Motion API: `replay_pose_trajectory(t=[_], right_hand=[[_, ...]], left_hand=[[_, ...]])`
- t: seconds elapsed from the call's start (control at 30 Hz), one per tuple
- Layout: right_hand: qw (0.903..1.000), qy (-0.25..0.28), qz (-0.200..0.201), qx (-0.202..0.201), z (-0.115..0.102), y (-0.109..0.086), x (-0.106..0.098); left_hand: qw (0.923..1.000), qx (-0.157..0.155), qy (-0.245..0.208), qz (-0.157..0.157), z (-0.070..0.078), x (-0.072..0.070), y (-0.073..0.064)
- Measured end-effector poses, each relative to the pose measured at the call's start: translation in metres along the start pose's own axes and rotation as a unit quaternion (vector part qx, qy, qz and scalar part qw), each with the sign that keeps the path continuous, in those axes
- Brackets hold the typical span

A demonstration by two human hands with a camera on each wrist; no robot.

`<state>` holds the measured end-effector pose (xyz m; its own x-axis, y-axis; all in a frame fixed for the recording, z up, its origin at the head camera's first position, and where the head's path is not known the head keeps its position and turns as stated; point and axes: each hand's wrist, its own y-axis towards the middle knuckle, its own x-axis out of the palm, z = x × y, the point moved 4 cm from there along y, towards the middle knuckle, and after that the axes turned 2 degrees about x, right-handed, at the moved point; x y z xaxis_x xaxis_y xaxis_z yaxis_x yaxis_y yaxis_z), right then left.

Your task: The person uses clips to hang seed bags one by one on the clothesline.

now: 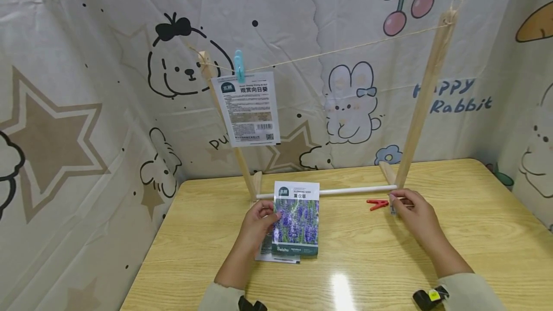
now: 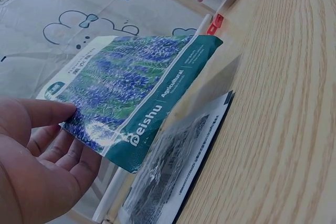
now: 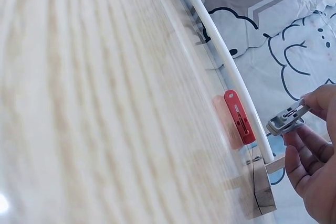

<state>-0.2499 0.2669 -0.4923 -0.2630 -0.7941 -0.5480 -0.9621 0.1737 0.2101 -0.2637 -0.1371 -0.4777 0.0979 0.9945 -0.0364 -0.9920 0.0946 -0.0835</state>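
Note:
My left hand (image 1: pixel 259 220) pinches the left edge of a seed packet (image 1: pixel 296 220) printed with purple flowers, its front towards me. In the left wrist view the packet is tilted above the table, and another packet (image 2: pixel 173 166) lies beneath it, partly covered. At the right, my right hand (image 1: pixel 414 212) pinches a grey clothespin (image 3: pixel 287 119) between thumb and fingers, near the foot of the right post. A red clothespin (image 1: pixel 378 204) lies on the table just left of that hand.
A string (image 1: pixel 345 52) runs between two wooden posts (image 1: pixel 425 100). From it a white packet (image 1: pixel 250 114) hangs near the left post by a blue clothespin (image 1: pixel 239 65). A white rod (image 1: pixel 358 190) joins the posts low down, in front of a patterned cloth.

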Motion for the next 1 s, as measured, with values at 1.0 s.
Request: replay_pose_trajectory(t=[1.0], right_hand=[[0.9995,0.027,0.013,0.010,-0.008,-0.001,-0.006]], left_hand=[[0.9990,0.014,-0.018,0.039,0.016,-0.004,-0.003]])
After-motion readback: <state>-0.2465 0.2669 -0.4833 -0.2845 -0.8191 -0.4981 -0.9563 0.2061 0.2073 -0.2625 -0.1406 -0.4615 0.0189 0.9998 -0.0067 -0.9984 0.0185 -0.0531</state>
